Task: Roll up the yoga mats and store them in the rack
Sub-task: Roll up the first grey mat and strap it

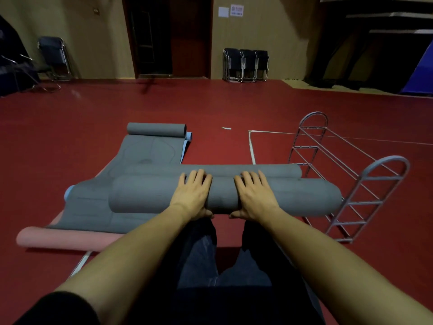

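A thick grey rolled yoga mat (145,194) lies crosswise in front of me. My left hand (193,194) and my right hand (254,195) grip it side by side near its middle, fingers over the top and thumbs underneath. Behind it a short unrolled strip of the same mat (246,170) is showing. Further left a second grey mat (150,148) lies partly unrolled with a rolled end (155,129) at the far side, over a light blue mat (189,136). A pink rolled mat (65,238) lies at the near left. The grey metal rack (365,174) stands at the right, with nothing in it.
The floor (93,118) is red with white tape lines (251,146). Folded chairs (246,64) lean against the far wall and another chair (55,57) stands at the left. A dark doorway (168,36) is ahead. My knees in dark trousers (225,261) are below the roll.
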A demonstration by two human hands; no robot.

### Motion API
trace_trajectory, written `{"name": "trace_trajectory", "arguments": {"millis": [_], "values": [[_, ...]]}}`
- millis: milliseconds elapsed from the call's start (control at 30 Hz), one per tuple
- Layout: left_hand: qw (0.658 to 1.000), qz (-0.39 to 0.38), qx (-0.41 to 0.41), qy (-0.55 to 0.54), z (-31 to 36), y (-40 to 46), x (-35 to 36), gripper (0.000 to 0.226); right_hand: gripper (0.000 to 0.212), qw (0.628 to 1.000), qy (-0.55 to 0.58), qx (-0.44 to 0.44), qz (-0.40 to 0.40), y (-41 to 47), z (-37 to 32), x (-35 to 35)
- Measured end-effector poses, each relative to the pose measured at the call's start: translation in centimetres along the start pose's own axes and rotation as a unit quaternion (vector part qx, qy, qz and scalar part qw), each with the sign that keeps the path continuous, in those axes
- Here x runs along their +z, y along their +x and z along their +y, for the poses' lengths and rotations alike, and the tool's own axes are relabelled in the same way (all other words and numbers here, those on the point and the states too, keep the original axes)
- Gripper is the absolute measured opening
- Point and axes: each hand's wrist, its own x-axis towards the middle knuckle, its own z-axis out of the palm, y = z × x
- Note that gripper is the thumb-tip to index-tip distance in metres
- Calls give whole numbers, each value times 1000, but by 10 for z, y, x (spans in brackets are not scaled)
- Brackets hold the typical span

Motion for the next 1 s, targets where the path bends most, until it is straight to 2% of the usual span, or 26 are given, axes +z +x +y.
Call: {"name": "trace_trajectory", "arguments": {"millis": [133,400,733,833,933,1000], "values": [[999,-12,16,-45,-8,4,-6,121,111,999,15,-17,-40,4,6,-13],[995,53,80,-32,-15,14,-50,118,106,998,-43,-45,-17,1,35,-61],[995,39,86,-42,-28,13,-125,121,125,992,-66,-77,-77,11,58,-158],[994,-11,102,-48,-30,2,-134,115,123,986,-64,-90,-122,4,50,-167],[985,-103,106,-94,-29,-14,-132,105,119,976,-17,-98,-195,-8,35,-156],[971,-165,103,-140,-26,-24,-121,106,124,962,37,-90,-255,-15,25,-143]]}}
